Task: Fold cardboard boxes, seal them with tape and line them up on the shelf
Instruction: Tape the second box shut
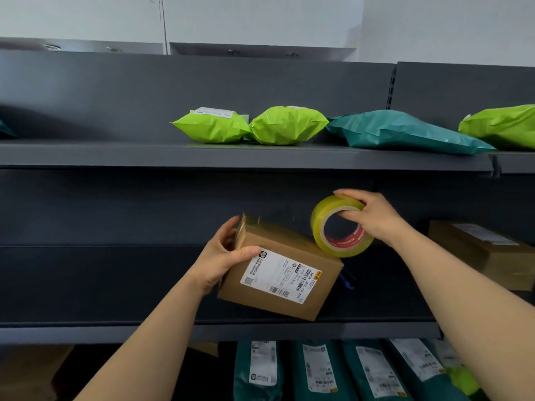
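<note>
A small brown cardboard box [278, 273] with a white shipping label is held tilted in front of the middle shelf [115, 331]. My left hand [224, 256] grips its left end, thumb on the labelled face. My right hand [373, 215] holds a roll of clear yellowish tape [341, 227] with a red core, fingers through the hole. The roll touches the box's upper right edge. A glossy strip of tape runs along the box's top edge.
Another brown box [486, 253] sits on the middle shelf at far right. The upper shelf [144, 157] carries green [214, 125] and teal [405, 134] mailer bags. Several teal labelled bags [318, 371] stand below. A blue object [346, 279] lies behind the box.
</note>
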